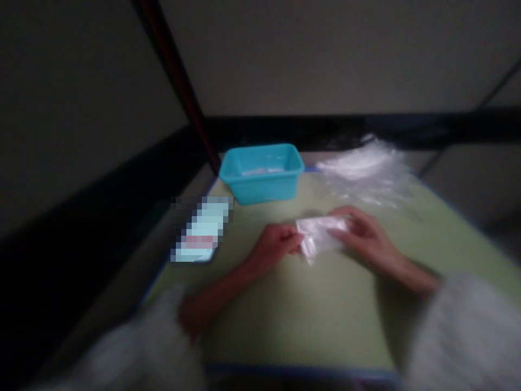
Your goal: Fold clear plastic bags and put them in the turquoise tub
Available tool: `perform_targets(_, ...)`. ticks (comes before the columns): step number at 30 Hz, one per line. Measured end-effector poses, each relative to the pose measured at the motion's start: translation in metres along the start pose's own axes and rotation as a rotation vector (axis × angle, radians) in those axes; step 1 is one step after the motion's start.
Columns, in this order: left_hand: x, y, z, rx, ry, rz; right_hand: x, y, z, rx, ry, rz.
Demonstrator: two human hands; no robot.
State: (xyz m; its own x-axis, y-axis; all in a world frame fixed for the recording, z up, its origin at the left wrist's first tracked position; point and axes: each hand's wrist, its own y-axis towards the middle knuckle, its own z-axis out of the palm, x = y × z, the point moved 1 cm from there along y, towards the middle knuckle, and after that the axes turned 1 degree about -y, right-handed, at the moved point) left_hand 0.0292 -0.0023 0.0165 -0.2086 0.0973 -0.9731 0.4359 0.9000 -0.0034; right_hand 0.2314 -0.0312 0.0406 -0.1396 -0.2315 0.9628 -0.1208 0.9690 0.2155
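A small clear plastic bag (pixel 319 232), folded and shiny, is held between both hands above the middle of the table. My left hand (pixel 279 239) is closed, pinching the bag's left edge. My right hand (pixel 364 231) grips the bag's right end between thumb and fingers. The picture is blurred, so I cannot tell whether anything lies inside the bag. Beyond the hands stands a turquoise plastic basket (pixel 264 187) with something pale and shiny in its bottom.
A loose pile of clear plastic bags (pixel 368 168) lies at the table's back right. A phone-like lit screen (pixel 203 228), pixelated, rests near the left edge. The yellow-green table (pixel 309 320) has a blue rim. A wall (pixel 325 60) rises behind it.
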Motion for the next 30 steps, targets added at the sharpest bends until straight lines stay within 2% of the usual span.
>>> perform_targets(6,0.004,0.0016,0.0009,-0.02,-0.057,-0.01,-0.0062,-0.0003,0.0003,0.005,-0.131,0.035)
perform_targets(12,-0.0007,-0.0014,0.0057,-0.111,-0.327,0.091,-0.0048,-0.0009,0.0004,-0.03,-0.172,0.037)
perform_targets(20,-0.002,-0.0067,0.0073,-0.058,-0.102,-0.011,-0.0051,-0.0016,0.0038,0.004,-0.159,0.057)
perform_targets(30,-0.0015,-0.0049,0.0038,-0.047,-0.041,-0.012,-0.0007,-0.0016,0.0024,0.047,-0.209,0.081)
